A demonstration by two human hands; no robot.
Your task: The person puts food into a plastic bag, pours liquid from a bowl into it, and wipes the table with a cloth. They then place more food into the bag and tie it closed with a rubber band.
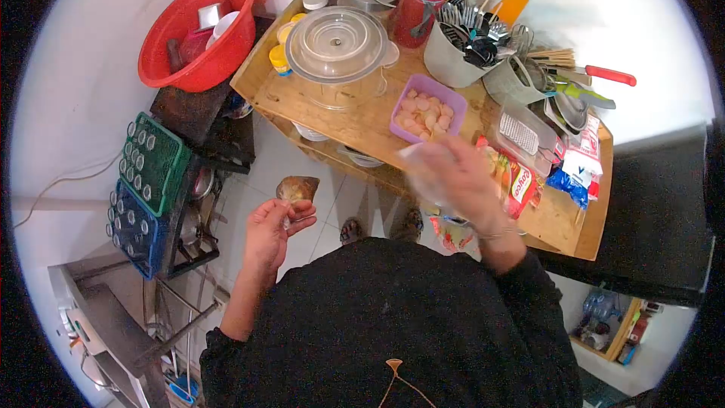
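My left hand (278,228) is closed on a small clear bag with brown contents (297,190), held over the floor left of the wooden table (287,98). Smeared by motion, my right hand (457,181) is above the table's front edge, near a purple container (429,108) of pale pink round slices. Something whitish and blurred shows at its fingers; I cannot make out what it is. Just right of that hand lies a red and yellow packet (517,181) on the table.
Along the table's back stand a clear lidded bowl (337,44), a red jar (417,13) and a cutlery tub (451,60). Knives with red (610,75) and green handles stick out rightwards. A red basin (198,30) sits at the left, above racks of glasses (143,159).
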